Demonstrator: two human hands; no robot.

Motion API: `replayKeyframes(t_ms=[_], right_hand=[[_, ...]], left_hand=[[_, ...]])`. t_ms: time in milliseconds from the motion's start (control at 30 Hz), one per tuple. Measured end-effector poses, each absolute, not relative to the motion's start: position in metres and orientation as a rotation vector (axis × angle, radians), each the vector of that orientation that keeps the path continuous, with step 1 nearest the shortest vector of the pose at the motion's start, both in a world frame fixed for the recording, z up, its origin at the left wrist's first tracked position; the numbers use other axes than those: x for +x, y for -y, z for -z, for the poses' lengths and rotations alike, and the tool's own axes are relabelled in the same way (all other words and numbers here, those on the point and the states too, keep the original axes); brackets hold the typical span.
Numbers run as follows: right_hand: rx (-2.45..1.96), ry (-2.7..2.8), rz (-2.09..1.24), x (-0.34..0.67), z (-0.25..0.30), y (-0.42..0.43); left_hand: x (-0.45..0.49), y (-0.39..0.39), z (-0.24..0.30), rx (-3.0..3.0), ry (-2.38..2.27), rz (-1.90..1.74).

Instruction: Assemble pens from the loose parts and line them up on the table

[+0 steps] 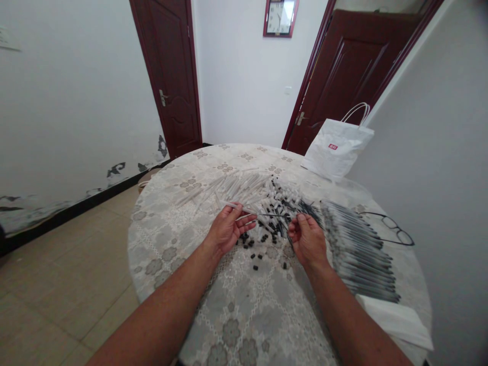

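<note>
My left hand (227, 229) pinches a clear pen barrel (248, 210) between thumb and forefinger, its other fingers loosely spread. From the barrel's right end a thin dark pen refill (272, 215) runs across to my right hand (308, 239), whose thumb and fingertips are closed on it. Whether the refill's tip sits inside the barrel is too small to tell. Behind my left hand lies a fanned heap of clear barrels (244, 185). Between and beyond my hands are mixed whitish and black small parts (280, 195), and several black plugs (255, 267) lie nearer me.
Rows of dark-tipped pens (362, 249) lie on the right, with eyeglasses (396, 231) beside them. A white paper bag (339, 147) stands at the back right. Folded white material (396, 320) rests at the right front of the round, patterned tablecloth (229, 315).
</note>
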State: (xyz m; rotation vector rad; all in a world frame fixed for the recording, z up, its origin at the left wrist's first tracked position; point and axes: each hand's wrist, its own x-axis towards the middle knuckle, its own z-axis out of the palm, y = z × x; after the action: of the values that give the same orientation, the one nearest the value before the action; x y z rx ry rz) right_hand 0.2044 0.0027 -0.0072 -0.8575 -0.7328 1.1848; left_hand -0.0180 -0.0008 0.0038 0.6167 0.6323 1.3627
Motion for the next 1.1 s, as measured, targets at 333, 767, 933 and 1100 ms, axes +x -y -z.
replayKeyframes(t_ms=[333,767,933,1100], right_hand=[[-0.922,0.982,-1.094,0.201,0.011,0.003],[-0.985,1.471,-1.138,0.188,0.011,0.023],[-0.989,1.448,-1.24,0.19,0.015,0.021],[-1.012,1.473,-1.236,0.19,0.016,0.02]], left_hand=[[-0.02,-0.003,-0.002,0.603,-0.653,-1.423],[-0.008,0.01,-0.002,0.699,-0.614,-1.081],[-0.007,0.013,-0.001,0.726,-0.609,-1.023],[-0.005,0.013,0.001,0.676,-0.595,-1.019]])
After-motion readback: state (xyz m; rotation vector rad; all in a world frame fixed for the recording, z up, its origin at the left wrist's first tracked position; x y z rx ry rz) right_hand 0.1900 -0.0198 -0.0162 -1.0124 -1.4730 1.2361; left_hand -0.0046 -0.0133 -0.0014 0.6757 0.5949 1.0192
